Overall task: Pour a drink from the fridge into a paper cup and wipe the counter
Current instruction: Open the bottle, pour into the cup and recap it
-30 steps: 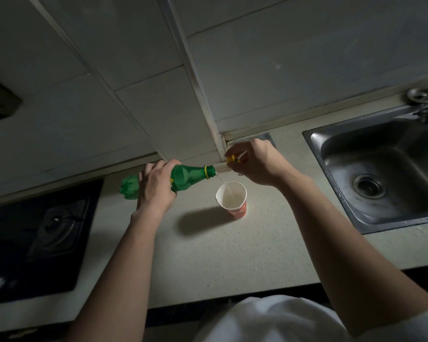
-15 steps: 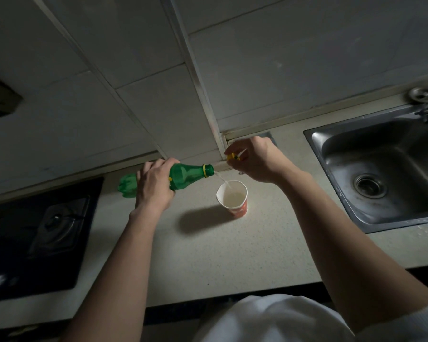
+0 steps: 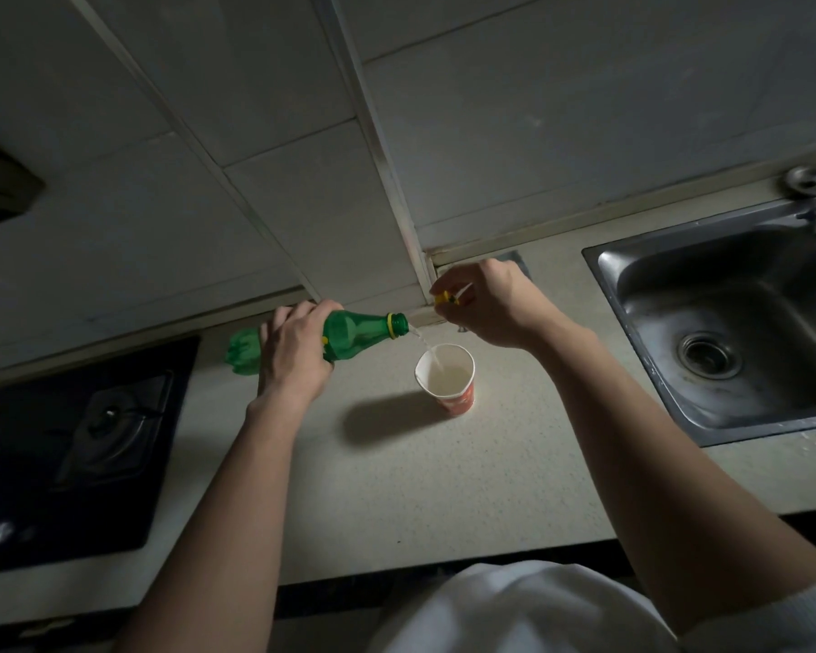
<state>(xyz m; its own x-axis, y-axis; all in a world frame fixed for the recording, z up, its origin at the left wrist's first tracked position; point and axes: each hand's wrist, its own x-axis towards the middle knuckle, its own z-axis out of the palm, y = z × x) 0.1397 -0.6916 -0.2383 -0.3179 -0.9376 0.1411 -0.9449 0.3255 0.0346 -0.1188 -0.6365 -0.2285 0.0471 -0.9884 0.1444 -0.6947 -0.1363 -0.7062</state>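
Just left of the paper cup (image 3: 445,377) and above its rim, the left hand (image 3: 293,355) grips a green bottle (image 3: 349,334) tipped almost level, mouth toward the cup; a thin stream falls into the pale liquid inside; the cup stands upright on the worktop (image 3: 396,487); behind the cup, the right hand (image 3: 486,306) pinches a yellow cap (image 3: 445,299); well right of the cup lies a steel sink (image 3: 726,332); far left, a dark hob (image 3: 67,440).

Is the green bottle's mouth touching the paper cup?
Apart. Head view: mouth of the green bottle sits above the paper cup rim, a thin stream crossing the gap.
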